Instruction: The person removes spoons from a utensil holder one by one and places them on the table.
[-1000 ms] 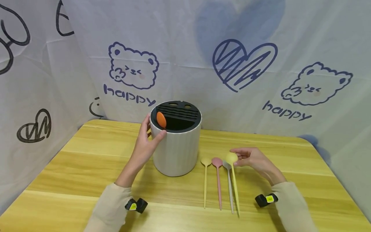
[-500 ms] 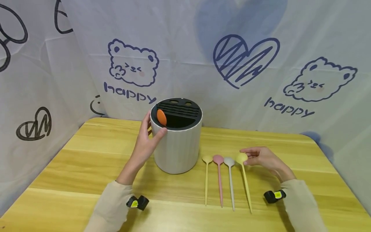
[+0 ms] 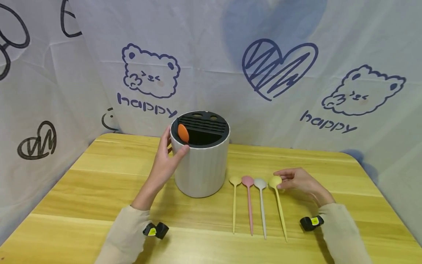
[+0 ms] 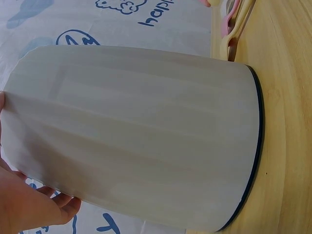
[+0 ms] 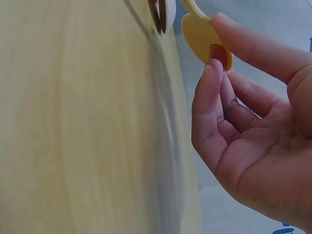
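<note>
My left hand [image 3: 166,161] holds the side of a round, pale ribbed utensil holder [image 3: 202,172], thumb at the front rim and fingers round the far left side. The holder stands upright, with a black slotted top [image 3: 211,124]. An orange spoon [image 3: 183,133] sticks up from its left part. To the right of it, my right hand [image 3: 296,181] pinches the bowl of a pale yellow spoon [image 3: 280,209] between thumb and fingers, its handle slanting toward the front. The right wrist view shows the spoon bowl [image 5: 197,36] between the fingertips.
A yellow spoon [image 3: 234,201], a pink spoon [image 3: 249,205] and a grey spoon [image 3: 262,209] lie side by side between the holder and my right hand. The wooden table [image 3: 82,205] meets printed white cloth [image 3: 211,88] at the back and left.
The right hand has carried the yellow spoon rightward, off the grey one it overlapped, and lowered its bowl slightly. The left hand has stayed on the holder.
</note>
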`<move>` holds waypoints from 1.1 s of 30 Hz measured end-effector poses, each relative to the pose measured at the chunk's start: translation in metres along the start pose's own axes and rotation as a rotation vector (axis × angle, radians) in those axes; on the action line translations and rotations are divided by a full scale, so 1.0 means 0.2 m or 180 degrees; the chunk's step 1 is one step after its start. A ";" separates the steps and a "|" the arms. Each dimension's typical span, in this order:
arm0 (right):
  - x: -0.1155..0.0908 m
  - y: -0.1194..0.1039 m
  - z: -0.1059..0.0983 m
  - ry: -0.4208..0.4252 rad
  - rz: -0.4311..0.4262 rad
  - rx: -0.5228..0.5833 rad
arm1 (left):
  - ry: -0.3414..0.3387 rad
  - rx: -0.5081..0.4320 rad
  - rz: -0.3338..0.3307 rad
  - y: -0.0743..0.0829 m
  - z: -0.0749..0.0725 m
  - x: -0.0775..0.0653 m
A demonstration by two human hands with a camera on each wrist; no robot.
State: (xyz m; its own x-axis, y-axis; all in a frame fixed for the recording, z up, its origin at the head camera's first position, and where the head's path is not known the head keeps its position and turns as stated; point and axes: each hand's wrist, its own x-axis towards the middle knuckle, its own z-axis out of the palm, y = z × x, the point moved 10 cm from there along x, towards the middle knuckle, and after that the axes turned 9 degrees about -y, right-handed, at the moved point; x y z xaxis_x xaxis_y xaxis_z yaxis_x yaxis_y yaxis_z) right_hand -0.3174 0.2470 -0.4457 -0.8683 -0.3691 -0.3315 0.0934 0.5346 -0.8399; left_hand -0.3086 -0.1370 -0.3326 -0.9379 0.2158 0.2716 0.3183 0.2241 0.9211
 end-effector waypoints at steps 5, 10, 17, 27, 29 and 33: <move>0.02 0.01 0.01 -0.0007 0.0027 0.0010 | -0.0003 0.0002 -0.0006 0.01 0.00 0.00; 0.02 0.02 0.01 -0.0012 0.0000 0.0028 | 0.0006 0.0002 0.0000 0.01 0.00 0.00; 0.04 0.03 0.01 -0.0014 0.0045 -0.0063 | 0.0002 0.0017 -0.0006 0.01 0.00 -0.01; 0.04 0.04 0.02 -0.0008 -0.0021 -0.0238 | 0.0001 0.0028 -0.0033 0.01 0.00 -0.01; 0.03 0.04 0.02 0.0002 -0.0025 -0.0243 | 0.0005 0.0024 -0.0032 0.01 0.00 -0.01; 0.04 0.04 0.02 0.0025 -0.0041 -0.0279 | 0.0010 0.0017 -0.0013 0.02 0.00 -0.02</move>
State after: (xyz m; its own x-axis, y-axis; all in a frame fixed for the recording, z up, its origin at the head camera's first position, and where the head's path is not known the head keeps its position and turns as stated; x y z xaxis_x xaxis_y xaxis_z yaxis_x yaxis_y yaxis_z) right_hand -0.3211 0.2456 -0.4562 -0.8729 -0.3706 -0.3173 0.0395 0.5946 -0.8031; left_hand -0.3037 -0.1365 -0.3311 -0.9397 0.2117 0.2687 0.3151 0.2301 0.9208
